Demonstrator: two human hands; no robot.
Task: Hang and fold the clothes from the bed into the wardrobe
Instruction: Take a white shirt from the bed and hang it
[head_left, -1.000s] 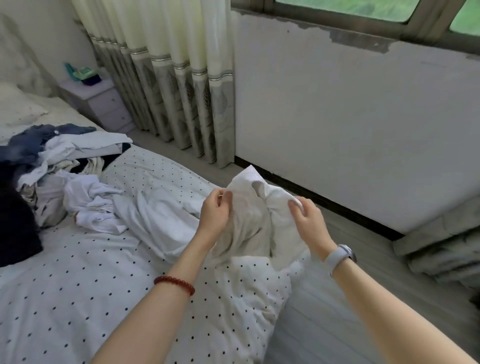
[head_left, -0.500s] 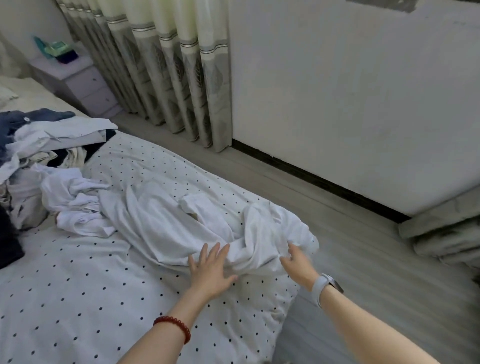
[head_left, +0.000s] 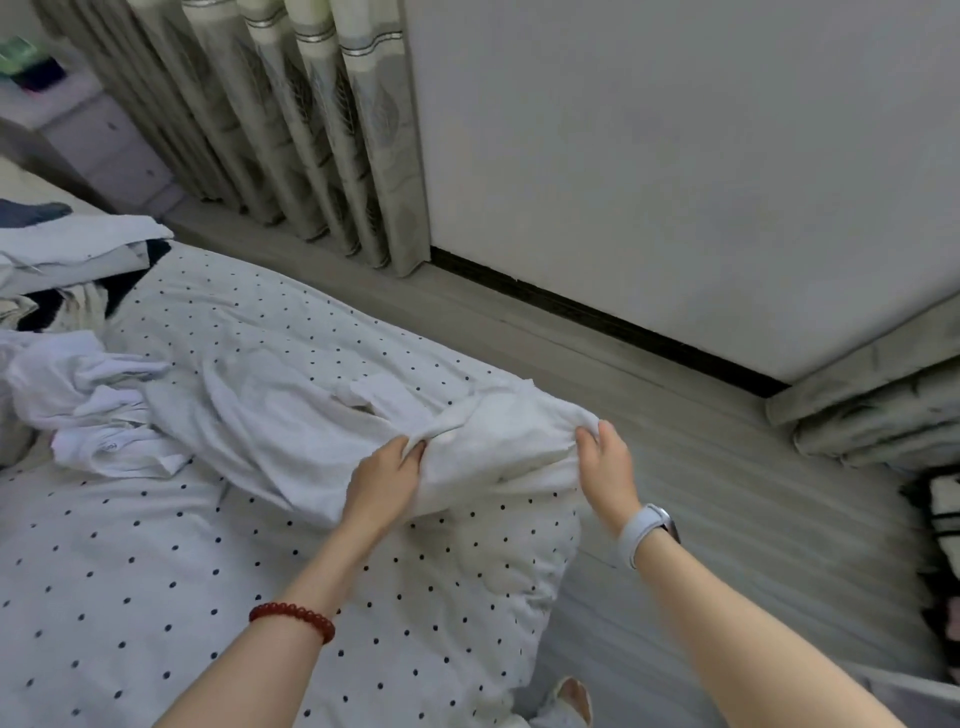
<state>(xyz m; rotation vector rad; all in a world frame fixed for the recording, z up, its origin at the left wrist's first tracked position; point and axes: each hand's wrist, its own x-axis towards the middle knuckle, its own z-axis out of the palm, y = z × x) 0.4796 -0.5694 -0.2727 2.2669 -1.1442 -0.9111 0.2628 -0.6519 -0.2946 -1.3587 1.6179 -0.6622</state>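
White garment (head_left: 291, 415) lies spread on polka-dot bed (head_left: 156, 571), center frame, its near end at the bed corner. Left hand (head_left: 384, 480) pinches a fold of it w/ thumb + fingers curled. Right hand (head_left: 608, 465) grips the garment's right edge at the mattress corner, fingers tucked into the cloth. Pile of other clothes (head_left: 67, 332) at left edge, touching the garment. Curtain (head_left: 311, 130) top center; floor (head_left: 701, 493) at right.

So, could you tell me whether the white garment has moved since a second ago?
Yes. The white garment was held up in the air; it has come down onto the dotted bedsheet, both hands keeping hold of its near end.
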